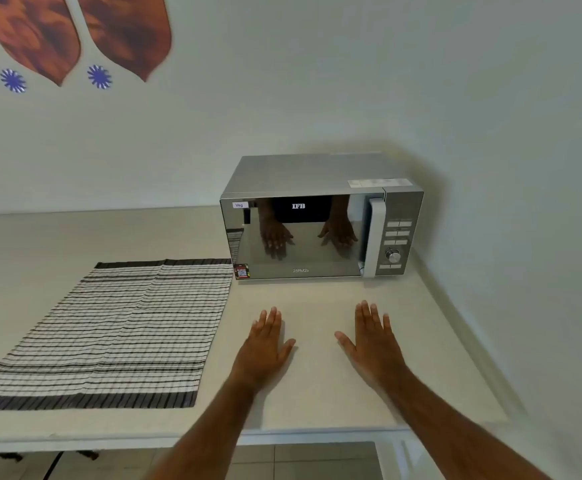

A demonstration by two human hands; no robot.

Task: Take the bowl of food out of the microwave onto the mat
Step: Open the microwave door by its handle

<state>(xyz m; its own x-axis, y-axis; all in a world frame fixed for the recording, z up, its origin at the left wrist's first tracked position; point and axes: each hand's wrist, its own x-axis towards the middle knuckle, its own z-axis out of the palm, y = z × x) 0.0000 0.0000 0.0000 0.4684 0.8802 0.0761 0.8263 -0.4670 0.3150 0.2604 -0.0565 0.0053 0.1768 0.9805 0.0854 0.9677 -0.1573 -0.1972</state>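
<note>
The pale counter (317, 393) fills the lower frame, with the striped mat (109, 327) at left. The shut microwave (317, 220) sits mid-frame; its mirror door hides any bowl. Below it, left hand (265, 344) and right hand (374, 344) lie flat, fingers spread, holding nothing.

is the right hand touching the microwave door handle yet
Apart. The head view shows the right hand flat on the counter, with bare countertop between its fingertips and the microwave door handle.
</note>
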